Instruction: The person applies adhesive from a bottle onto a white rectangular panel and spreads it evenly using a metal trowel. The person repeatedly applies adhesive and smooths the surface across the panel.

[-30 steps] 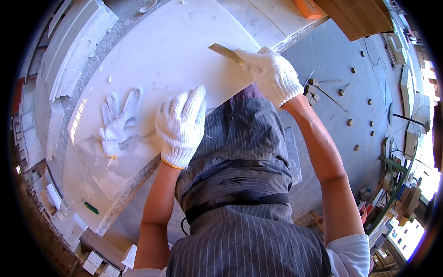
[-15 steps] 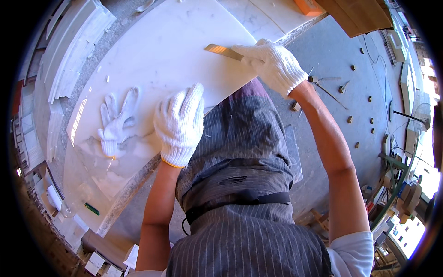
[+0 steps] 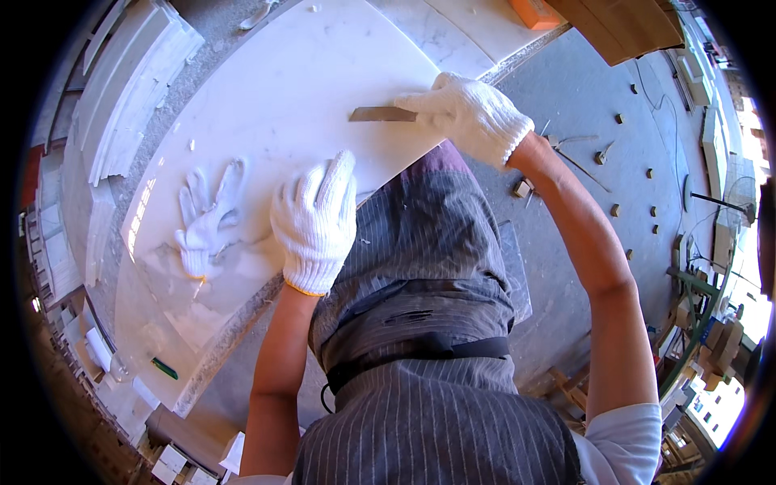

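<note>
A white, faintly veined stone slab [image 3: 283, 89] with a polished face lies in front of me. My left hand [image 3: 315, 218], in a white knitted glove, rests flat near the slab's front edge with its fingers stretched out and nothing held. My right hand [image 3: 465, 113], gloved the same way, is closed around a flat metal blade [image 3: 381, 115]. The blade points left over the slab, its handle end hidden in the fist. Whether it touches the stone I cannot tell. A loose white glove [image 3: 206, 222] lies on the slab left of my left hand.
A small green object [image 3: 164, 368] lies at the near left. Stacked pale stone strips [image 3: 133, 93] stand along the far left. An orange block [image 3: 535, 13] and a cardboard box [image 3: 618, 28] are at the back right. Small blocks [image 3: 523, 188] and a cable lie on the floor.
My right hand has shifted slightly left with the blade, which now lies more level and has lost its yellow glint. My left hand stays nearly in place.
</note>
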`<action>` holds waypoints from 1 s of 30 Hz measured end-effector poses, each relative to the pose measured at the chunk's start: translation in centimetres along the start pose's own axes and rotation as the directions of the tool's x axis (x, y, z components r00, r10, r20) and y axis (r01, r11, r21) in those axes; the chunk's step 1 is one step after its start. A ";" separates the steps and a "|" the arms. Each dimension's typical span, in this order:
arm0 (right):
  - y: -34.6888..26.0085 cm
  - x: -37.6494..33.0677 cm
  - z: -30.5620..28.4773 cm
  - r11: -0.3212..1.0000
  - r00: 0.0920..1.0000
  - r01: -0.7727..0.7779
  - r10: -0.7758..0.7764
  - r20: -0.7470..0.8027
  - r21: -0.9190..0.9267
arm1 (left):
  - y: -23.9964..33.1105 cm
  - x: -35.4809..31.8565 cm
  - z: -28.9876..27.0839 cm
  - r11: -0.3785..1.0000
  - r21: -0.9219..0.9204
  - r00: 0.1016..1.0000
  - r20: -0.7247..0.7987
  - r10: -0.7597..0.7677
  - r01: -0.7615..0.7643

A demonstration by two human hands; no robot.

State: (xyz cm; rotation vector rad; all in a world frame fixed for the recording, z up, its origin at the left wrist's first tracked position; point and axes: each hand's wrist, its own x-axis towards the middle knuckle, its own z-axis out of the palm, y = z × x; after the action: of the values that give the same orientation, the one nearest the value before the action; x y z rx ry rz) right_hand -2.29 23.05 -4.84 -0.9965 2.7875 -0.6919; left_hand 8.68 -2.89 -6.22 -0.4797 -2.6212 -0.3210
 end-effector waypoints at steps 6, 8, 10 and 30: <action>-0.3 -0.6 1.0 0.993 0.998 -0.039 0.044 -0.041 0.110 | 0.6 0.5 -0.3 0.999 -0.017 0.999 0.011 -0.034 0.034; -0.4 -0.4 0.8 0.999 0.999 -0.006 0.008 -0.050 0.048 | 0.5 0.4 -0.4 0.999 0.000 0.999 0.024 -0.038 0.038; 0.5 -0.1 0.7 0.995 0.992 0.094 -0.093 -0.087 0.014 | 0.4 0.3 -0.3 0.999 -0.032 1.000 -0.006 -0.026 0.026; 0.6 -1.0 1.3 1.000 0.989 0.026 -0.028 -0.142 -0.015 | 0.3 0.6 -0.2 0.999 -0.035 0.999 -0.036 -0.001 0.000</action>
State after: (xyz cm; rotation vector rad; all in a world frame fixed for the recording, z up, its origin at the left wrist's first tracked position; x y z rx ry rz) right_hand -1.55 23.53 -6.36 -1.0276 2.9089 -0.7789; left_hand 8.40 -2.47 -5.75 -0.4803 -2.5852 -0.3730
